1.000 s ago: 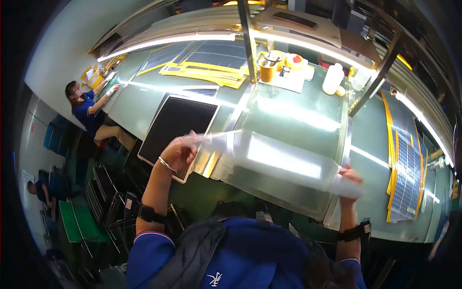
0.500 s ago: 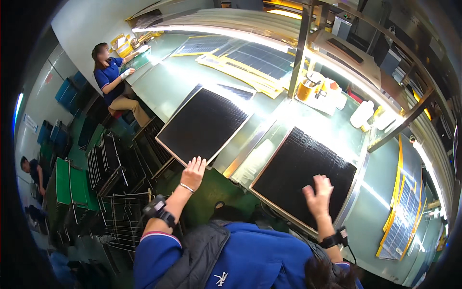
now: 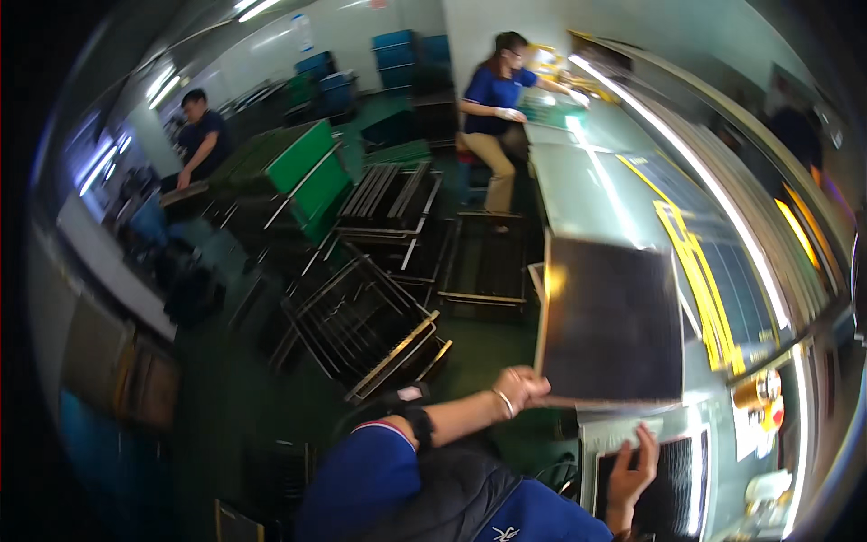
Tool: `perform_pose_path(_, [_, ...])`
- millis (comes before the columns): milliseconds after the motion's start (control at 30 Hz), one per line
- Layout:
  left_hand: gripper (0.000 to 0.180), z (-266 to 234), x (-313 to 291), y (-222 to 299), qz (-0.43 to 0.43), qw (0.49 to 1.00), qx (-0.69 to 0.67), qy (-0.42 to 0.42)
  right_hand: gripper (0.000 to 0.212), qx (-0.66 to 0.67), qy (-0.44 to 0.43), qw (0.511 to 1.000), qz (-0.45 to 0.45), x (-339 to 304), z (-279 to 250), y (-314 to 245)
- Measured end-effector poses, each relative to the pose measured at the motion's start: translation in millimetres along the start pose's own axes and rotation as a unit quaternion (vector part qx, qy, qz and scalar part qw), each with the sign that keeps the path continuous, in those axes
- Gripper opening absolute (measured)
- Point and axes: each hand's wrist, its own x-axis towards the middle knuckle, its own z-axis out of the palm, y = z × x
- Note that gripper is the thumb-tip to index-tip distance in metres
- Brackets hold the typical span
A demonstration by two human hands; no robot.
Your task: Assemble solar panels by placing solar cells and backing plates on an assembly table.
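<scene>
My left hand (image 3: pixel 522 388) is closed on the near left corner of a square black panel (image 3: pixel 614 325) with a thin pale edge. That panel lies over the left edge of the light table; another sheet's edge shows beneath it. My right hand (image 3: pixel 634 470) is raised with its fingers apart, holding nothing. Below and beside it, a second black panel (image 3: pixel 673 483) rests in a light-coloured frame (image 3: pixel 591 443), partly hidden by the hand.
Wire racks (image 3: pixel 361 316) stand on the floor at left, near a green-sided stack (image 3: pixel 312 176). A seated co-worker (image 3: pixel 497 99) handles a green sheet at the table's far end; another person (image 3: pixel 203 140) stands far left. Yellow-edged sheets (image 3: pixel 700 280) and a jar (image 3: pixel 757 390) lie right.
The view has swung to the left, showing more racks and floor. My left hand has gone from lying flat at the panel's edge to gripping its corner. My right hand stays open.
</scene>
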Motion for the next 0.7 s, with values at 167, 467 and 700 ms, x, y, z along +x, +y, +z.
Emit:
perform_pose_path(167, [0.035,11,5,-71,-0.146,0.983,-0.109,-0.035,0.066,-0.22,-0.328,0.918,0.026,12,100,5])
perform_pose_path(467, [0.041,-6,23,-29,-0.241,0.921,-0.226,-0.207,0.064,-0.261,-0.329,0.903,0.093,31,133,-7])
perform_pose_path(700, [0.019,4,19,-25,-0.205,0.941,-0.223,-0.154,0.054,-0.2,-0.257,0.937,0.129,47,139,-14])
